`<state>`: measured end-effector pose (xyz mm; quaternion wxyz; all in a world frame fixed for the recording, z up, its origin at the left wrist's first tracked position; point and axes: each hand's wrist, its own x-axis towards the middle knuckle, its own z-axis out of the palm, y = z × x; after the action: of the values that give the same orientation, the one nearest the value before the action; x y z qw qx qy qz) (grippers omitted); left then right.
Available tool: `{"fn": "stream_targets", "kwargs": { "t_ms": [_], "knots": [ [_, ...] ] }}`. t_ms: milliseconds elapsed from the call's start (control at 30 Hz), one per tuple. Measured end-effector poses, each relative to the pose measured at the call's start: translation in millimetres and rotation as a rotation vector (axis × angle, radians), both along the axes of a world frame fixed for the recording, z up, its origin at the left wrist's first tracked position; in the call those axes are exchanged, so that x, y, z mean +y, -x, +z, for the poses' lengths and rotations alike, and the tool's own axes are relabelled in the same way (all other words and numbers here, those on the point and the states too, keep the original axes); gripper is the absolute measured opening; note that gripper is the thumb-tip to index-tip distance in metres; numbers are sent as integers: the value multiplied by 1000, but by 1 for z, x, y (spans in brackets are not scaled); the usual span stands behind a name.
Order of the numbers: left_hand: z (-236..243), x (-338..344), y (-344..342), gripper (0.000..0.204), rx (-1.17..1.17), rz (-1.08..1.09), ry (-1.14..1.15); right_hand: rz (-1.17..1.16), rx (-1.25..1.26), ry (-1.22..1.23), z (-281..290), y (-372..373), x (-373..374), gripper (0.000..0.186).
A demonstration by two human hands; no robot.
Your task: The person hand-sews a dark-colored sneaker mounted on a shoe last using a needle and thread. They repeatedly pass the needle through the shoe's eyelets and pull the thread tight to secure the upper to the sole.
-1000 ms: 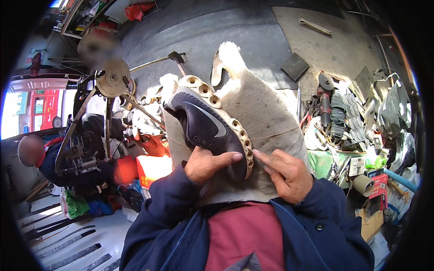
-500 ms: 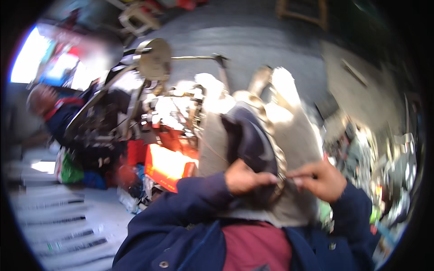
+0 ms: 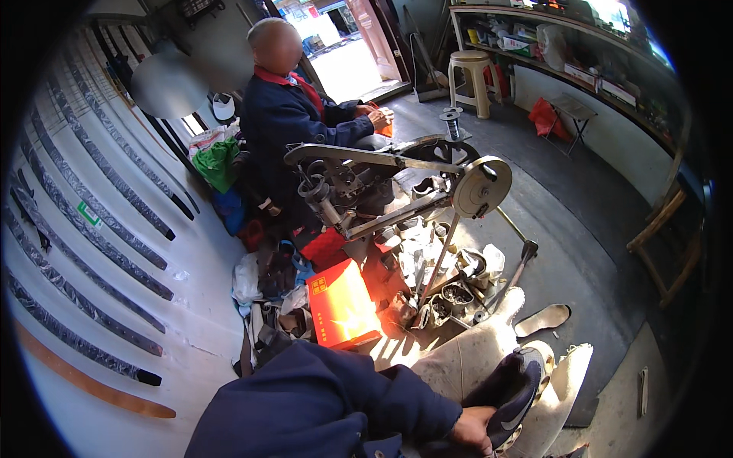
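A dark shoe (image 3: 508,393) with a pale, chunky sole (image 3: 544,370) lies across my lap, tilted, its toe away from me. Beneath it is a stained cream apron (image 3: 466,355) spread over my legs. My left hand (image 3: 475,429) comes in from the lower edge and is closed on the heel end of the shoe; some fingers are hidden behind it. My right hand is out of the picture. Just beyond the apron's edge shows a tan, sole-shaped piece (image 3: 544,319).
A hand-cranked shoe-stitching machine (image 3: 481,187) stands ahead, with small tins (image 3: 458,294) below. A red box (image 3: 340,301) lies left of it. Another person (image 3: 286,107) sits behind, holding something red. A beige stool (image 3: 469,80) and shelf (image 3: 565,72) are farther back.
The view has swung left and up, so the shoe now sits at the lower right. My right hand, earlier pinching at the sole's edge, has left the picture. My left hand stays at the shoe.
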<state>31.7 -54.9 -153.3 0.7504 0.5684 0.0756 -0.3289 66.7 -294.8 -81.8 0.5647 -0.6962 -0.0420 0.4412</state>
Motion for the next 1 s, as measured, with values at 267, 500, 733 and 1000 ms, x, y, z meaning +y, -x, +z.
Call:
{"fn": "stream_targets", "kwargs": {
  "t_ms": [267,500,733,1000],
  "knots": [
    [-25,-4,-1,60,7,-23,-96,-93,-208,-17,-6,17,8,22],
    [-22,-7,0,41,-114,67,-17,-50,-13,7,-19,2,3,14],
    [11,4,-3,58,-78,49,-227,-93,-130,-69,-18,16,-2,14],
    [26,47,-24,36,-360,-326,67,-61,-121,4,-6,10,-11,17]
  ]
}}
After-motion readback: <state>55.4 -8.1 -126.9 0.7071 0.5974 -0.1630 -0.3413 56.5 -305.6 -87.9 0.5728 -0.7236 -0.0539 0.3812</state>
